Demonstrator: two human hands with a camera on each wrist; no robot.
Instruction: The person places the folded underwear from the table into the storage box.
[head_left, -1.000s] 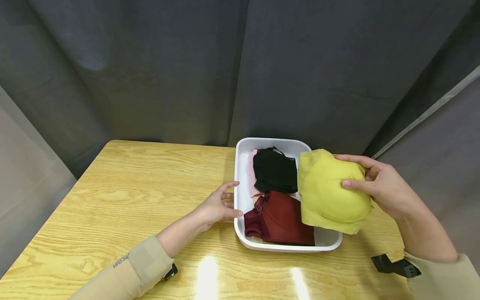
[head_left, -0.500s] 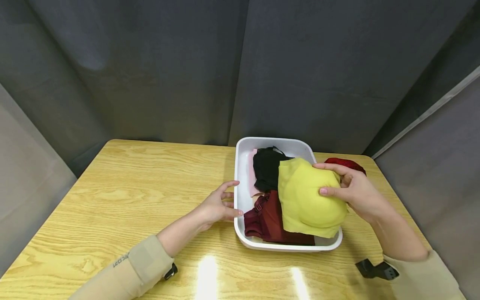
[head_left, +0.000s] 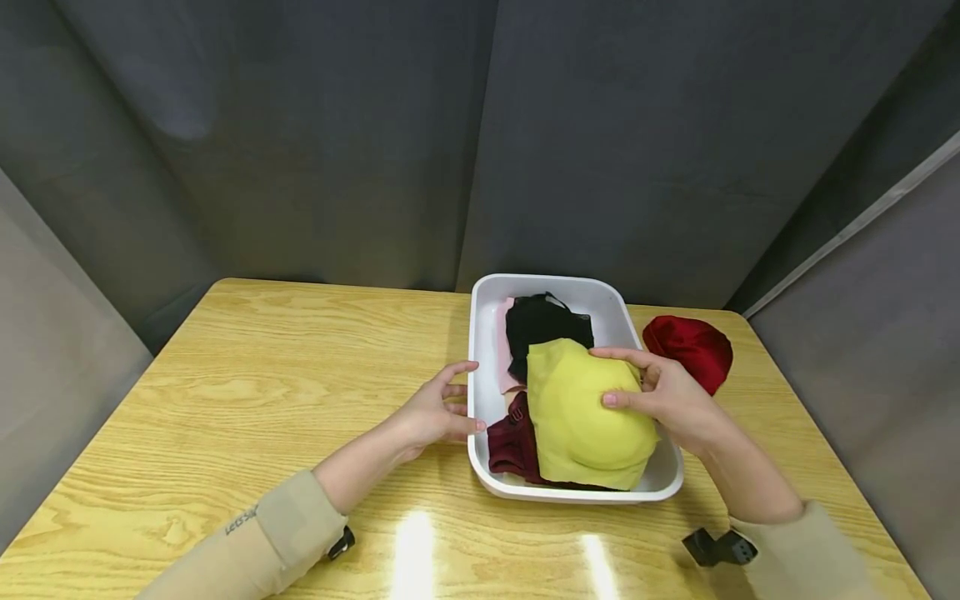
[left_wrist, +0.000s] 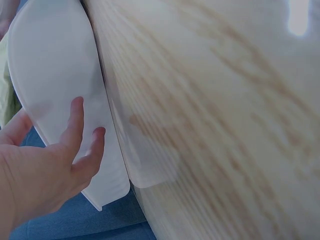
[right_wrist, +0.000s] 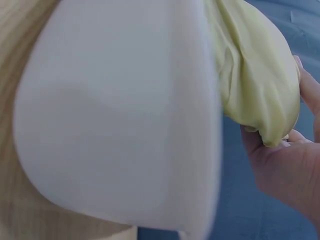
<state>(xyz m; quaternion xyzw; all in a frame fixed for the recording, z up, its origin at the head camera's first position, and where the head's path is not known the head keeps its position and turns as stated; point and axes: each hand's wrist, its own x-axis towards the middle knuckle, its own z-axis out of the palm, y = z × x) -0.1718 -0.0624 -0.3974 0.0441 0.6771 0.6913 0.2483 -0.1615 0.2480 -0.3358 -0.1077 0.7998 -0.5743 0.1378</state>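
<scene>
My right hand (head_left: 667, 400) grips a folded yellow bra (head_left: 585, 417) by its right side, thumb on top. The bra is over the front half of a white plastic bin (head_left: 481, 333). Beneath it lies a dark red bra (head_left: 513, 442), largely covered; only its left part with a strap and slider shows. A folded black garment (head_left: 536, 329) lies behind it in the bin, on something pale pink (head_left: 506, 350). My left hand (head_left: 431, 417) touches the bin's left side. Its fingers are spread, some against the outer wall (left_wrist: 60, 75), with fingertips at the rim.
A shiny red rounded fabric item (head_left: 693, 346) lies on the wooden table (head_left: 315, 358) right of the bin. Grey curtains (head_left: 337, 142) stand behind the table and at both sides.
My right hand has carried the yellow bra left, from the bin's right rim to over the dark red bra. The red item at the right has come into view. My left hand stays still.
</scene>
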